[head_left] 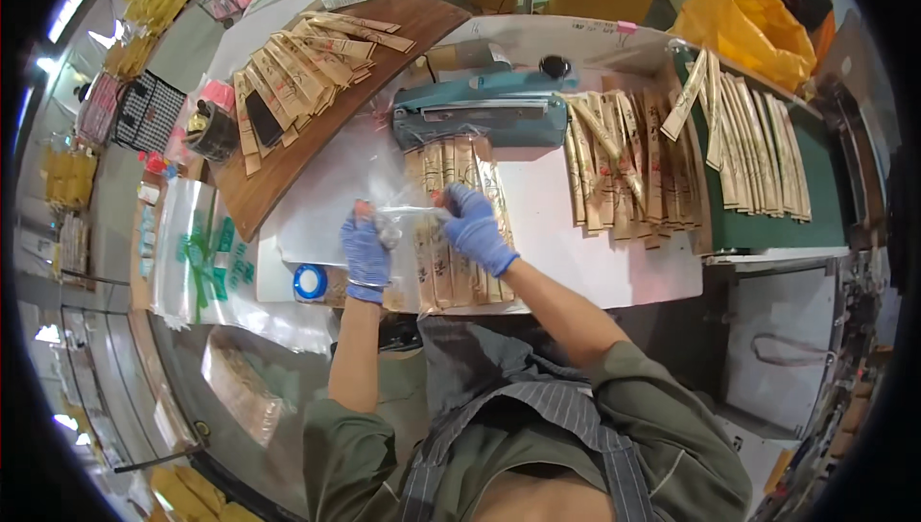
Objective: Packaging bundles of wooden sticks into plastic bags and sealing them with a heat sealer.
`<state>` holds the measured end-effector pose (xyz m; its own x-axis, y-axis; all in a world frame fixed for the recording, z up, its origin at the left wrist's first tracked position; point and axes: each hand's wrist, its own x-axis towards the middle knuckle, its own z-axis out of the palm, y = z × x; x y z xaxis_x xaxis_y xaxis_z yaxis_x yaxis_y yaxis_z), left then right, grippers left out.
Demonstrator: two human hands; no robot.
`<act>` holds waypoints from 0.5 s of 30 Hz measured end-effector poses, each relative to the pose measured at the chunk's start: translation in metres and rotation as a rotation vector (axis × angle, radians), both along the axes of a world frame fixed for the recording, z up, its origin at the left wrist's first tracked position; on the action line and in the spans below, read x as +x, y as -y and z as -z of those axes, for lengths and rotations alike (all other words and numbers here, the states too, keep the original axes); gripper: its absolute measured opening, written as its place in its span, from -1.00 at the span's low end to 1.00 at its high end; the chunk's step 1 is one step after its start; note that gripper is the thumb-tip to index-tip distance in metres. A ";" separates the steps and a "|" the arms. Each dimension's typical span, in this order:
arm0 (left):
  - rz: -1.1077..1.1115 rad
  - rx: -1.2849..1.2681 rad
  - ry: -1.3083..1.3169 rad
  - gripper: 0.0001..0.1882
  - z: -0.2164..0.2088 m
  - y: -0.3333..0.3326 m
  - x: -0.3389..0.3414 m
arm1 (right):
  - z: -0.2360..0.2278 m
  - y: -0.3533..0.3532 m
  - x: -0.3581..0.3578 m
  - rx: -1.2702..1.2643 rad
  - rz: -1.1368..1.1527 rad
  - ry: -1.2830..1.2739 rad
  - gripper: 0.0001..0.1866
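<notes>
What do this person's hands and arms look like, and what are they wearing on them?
The left hand and right hand wear matching blue-violet gloves that end at the wrists. Above them, the forearms are uncovered. The left sleeve and right sleeve are loose and dark olive green, ending near the elbows; a pale line marks the right one.

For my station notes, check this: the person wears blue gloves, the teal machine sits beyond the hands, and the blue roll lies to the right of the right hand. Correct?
One part is wrong: the blue roll lies to the left of the left hand, as the head view shows. The rest stands.
</notes>
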<state>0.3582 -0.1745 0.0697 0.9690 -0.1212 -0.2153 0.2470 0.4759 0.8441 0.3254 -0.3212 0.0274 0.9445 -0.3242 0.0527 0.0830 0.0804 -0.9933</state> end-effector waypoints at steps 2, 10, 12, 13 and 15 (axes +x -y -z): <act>0.005 -0.212 -0.056 -0.72 0.004 -0.043 0.023 | -0.005 0.031 0.002 -0.476 0.291 0.004 -0.94; -0.071 0.291 0.452 -0.66 -0.041 0.028 -0.059 | -0.082 0.171 -0.068 -0.877 0.178 0.178 -0.49; 0.241 0.458 0.443 -0.70 -0.033 0.085 -0.068 | -0.112 0.271 -0.080 -1.134 0.541 -0.017 -0.55; 0.362 0.616 0.482 -0.74 -0.035 0.120 -0.071 | -0.134 0.312 -0.091 -1.126 0.683 -0.110 -0.53; 0.591 0.378 0.363 -0.67 0.011 0.188 -0.055 | -0.127 0.453 -0.139 -1.425 0.986 -0.601 -0.43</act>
<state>0.3035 -0.3626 0.0586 0.7843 -0.6198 -0.0278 0.0479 0.0158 0.9987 0.1862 -0.7743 0.1548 0.4523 -0.7251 0.5192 -0.7797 -0.6041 -0.1644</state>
